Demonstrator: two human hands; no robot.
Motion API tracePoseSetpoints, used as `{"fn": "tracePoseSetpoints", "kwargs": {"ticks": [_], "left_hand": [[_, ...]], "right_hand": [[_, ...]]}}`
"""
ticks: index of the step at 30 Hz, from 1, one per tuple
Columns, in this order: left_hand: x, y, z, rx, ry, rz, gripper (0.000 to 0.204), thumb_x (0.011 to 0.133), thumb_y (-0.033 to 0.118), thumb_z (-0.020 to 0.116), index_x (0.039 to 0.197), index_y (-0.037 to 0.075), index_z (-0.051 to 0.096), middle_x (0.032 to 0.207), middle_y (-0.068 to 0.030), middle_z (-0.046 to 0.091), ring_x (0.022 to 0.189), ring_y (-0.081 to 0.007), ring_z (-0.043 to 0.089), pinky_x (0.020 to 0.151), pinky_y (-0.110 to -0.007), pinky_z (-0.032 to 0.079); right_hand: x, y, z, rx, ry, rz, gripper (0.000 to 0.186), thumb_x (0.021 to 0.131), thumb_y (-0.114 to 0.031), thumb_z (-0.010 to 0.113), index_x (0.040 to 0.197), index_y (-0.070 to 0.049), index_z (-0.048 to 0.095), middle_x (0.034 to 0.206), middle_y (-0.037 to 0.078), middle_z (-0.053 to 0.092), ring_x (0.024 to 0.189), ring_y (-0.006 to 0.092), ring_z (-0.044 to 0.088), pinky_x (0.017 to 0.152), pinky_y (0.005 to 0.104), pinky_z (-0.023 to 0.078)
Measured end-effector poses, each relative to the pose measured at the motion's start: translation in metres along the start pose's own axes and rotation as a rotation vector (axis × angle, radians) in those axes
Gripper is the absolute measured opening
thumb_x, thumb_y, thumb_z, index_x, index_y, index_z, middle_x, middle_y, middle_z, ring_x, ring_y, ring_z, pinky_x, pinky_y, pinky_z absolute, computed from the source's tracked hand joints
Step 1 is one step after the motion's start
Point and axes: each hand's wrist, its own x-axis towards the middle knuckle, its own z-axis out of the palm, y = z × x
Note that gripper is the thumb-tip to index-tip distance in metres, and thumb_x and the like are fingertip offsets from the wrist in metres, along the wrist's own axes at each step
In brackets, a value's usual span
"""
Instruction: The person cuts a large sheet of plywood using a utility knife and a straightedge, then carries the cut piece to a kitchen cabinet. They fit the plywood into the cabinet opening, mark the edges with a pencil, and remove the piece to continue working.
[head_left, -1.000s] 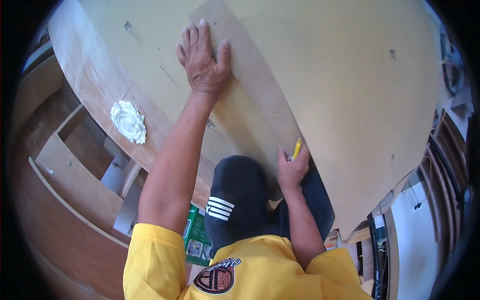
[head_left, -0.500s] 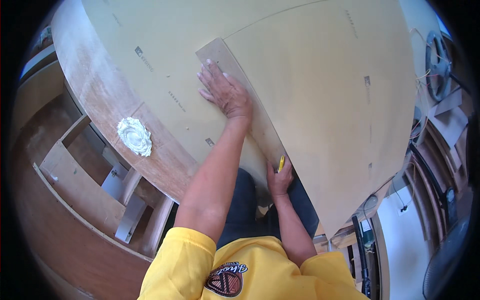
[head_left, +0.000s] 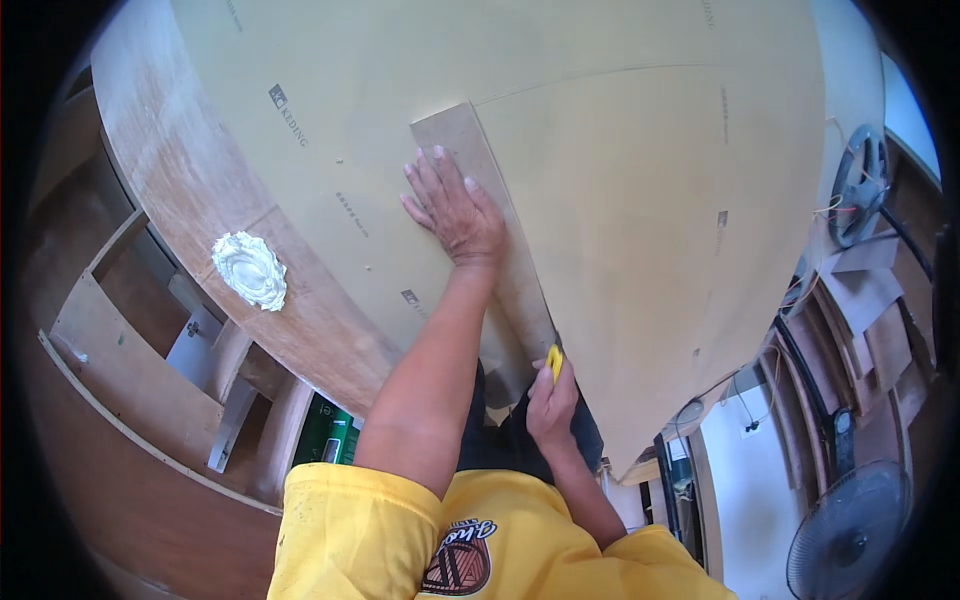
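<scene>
My left hand (head_left: 455, 215) lies flat with its fingers spread, pressing a narrow wooden strip (head_left: 460, 128) down onto a large pale-yellow sheet (head_left: 620, 200). The strip runs from the middle of the sheet to its edge nearest my body. At that near end, my right hand (head_left: 553, 405) is closed round a yellow utility knife (head_left: 555, 362). The knife stands upright beside the strip's right edge; its blade is too small to make out. A thin curved line crosses the sheet from the strip's far end to the right.
White paste (head_left: 250, 272) sits in a mound on the brown wooden board (head_left: 300, 300) at the left. Open wooden cabinet frames (head_left: 140, 320) stand below it. To the right are a black fan (head_left: 850, 540), stacked wood pieces (head_left: 870, 340) and a grey wheel-like part (head_left: 862, 185) with loose wires.
My right hand and the knife have come nearer my body along the strip's edge. My left hand keeps its place on the strip. The whole view has shifted, showing more of the fan.
</scene>
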Motion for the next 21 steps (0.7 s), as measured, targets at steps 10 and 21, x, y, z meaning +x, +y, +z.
{"fn": "tracePoseSetpoints", "kwargs": {"ticks": [10,21], "left_hand": [[-0.001,-0.005,0.006,0.031,0.027,0.034,0.058,0.093,0.024,0.044,0.148,0.01,0.036,0.156,-0.0169,0.025,0.146,-0.037,0.016,0.114,-0.059,0.006],[0.0,-0.005,0.009,0.038,0.015,0.026,0.056,0.094,0.022,0.046,0.149,0.015,0.036,0.157,-0.0153,0.023,0.146,-0.036,0.015,0.113,-0.06,0.006]], "right_hand": [[0.2,-0.127,0.031,-0.416,-0.008,-0.392,0.025,0.097,-0.022,0.049,0.111,-0.001,0.05,0.095,0.024,0.064,0.084,0.0448,0.063,0.072,0.052,0.05],[0.228,-0.154,0.046,-0.56,-0.002,-0.52,0.024,0.097,-0.026,0.048,0.097,-0.002,0.046,0.084,0.021,0.065,0.078,0.0415,0.066,0.066,0.0513,0.052]]}}
